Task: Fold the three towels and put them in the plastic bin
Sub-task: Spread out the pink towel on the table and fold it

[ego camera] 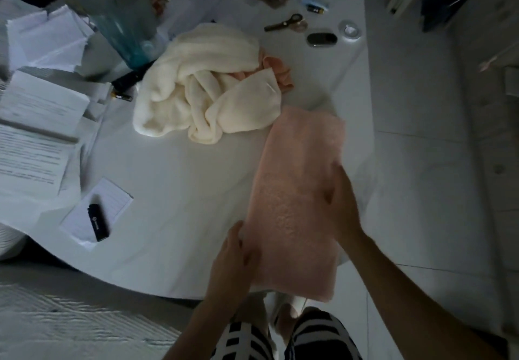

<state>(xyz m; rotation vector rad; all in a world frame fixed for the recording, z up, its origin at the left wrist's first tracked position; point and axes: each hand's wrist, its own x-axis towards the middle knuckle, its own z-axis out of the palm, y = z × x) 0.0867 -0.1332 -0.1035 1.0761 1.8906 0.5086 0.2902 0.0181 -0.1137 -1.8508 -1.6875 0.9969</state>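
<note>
A pink towel lies as a long folded strip on the white table, its near end hanging over the table's edge. My left hand grips its near left edge. My right hand rests flat on its right side, fingers together. A cream towel lies crumpled behind it, with a second pink towel partly hidden under it. A clear blue-tinted plastic bin stands at the back left.
Stacks of papers fill the left side. A notepad with a black stick on it lies at the near left. Scissors, a dark oval case and batteries sit at the back. White floor lies to the right.
</note>
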